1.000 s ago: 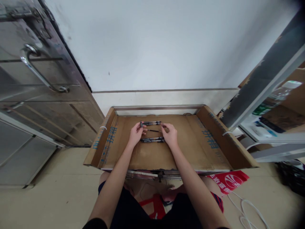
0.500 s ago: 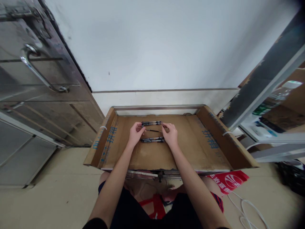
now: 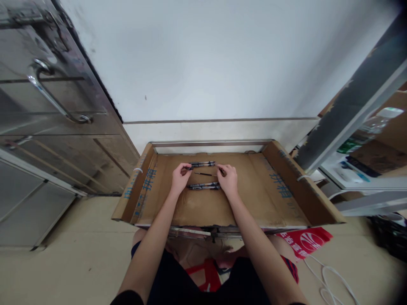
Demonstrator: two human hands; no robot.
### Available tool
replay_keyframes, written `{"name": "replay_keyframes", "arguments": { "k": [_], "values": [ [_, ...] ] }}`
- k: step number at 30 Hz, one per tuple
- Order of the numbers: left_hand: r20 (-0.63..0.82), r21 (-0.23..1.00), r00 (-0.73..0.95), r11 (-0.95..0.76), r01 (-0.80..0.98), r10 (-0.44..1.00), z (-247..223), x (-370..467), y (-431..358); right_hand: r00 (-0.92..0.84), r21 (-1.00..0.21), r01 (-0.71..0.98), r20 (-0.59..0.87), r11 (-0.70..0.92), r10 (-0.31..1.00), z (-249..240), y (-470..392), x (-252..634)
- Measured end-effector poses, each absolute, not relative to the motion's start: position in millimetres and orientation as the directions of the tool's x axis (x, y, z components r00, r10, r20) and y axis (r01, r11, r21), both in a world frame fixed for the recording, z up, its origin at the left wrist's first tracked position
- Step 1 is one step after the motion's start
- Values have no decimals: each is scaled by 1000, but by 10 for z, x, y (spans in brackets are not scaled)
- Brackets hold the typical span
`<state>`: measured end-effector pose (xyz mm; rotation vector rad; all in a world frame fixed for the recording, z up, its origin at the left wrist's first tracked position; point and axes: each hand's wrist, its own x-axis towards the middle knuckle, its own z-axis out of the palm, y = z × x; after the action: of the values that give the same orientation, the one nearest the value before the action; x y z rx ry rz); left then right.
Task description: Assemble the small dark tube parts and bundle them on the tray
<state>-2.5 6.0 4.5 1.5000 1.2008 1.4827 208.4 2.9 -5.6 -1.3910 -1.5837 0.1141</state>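
Note:
My left hand (image 3: 181, 176) is closed in a pinch, a small dark piece showing at its fingertips; its kind is too small to tell. My right hand (image 3: 227, 176) is also closed, thumb and fingers together, and what they hold is hidden. Between the hands is a thin pen refill (image 3: 205, 174) with a dark middle, its right end close to my right fingertips; I cannot tell if they touch it. Just beyond it lie dark pens (image 3: 202, 164) side by side. Nearer to me, another group of black pens (image 3: 204, 186) rests below the refill, between my wrists.
Cardboard (image 3: 210, 212) with raised side flaps covers the small table. A white wall (image 3: 216, 76) stands behind it, a metal door (image 3: 47, 106) to the left. On the right, a shelf (image 3: 365, 182) holds a plastic bottle (image 3: 365, 131). White cable (image 3: 327, 279) lies on the floor.
My left fingertips have drawn back slightly to the left, away from the refill's tip. My right hand has shifted very little; the pens and the refill look unmoved.

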Motion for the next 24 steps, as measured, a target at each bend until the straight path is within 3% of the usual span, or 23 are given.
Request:
{"name": "replay_keyframes", "arguments": {
  "k": [7,13,24],
  "values": [
    [361,912,-110,-327,246,926,18,-29,69,144,-613,758,490,222,860,-179,83,2118],
    [502,767,-49,-418,487,864,-1,-55,42,165,-660,728,434,188,885,-162,65,2109],
    [443,605,-21,-281,745,896,-31,-75,26,173,-514,856,385,55,907,-141,10,2092]
  ]
}}
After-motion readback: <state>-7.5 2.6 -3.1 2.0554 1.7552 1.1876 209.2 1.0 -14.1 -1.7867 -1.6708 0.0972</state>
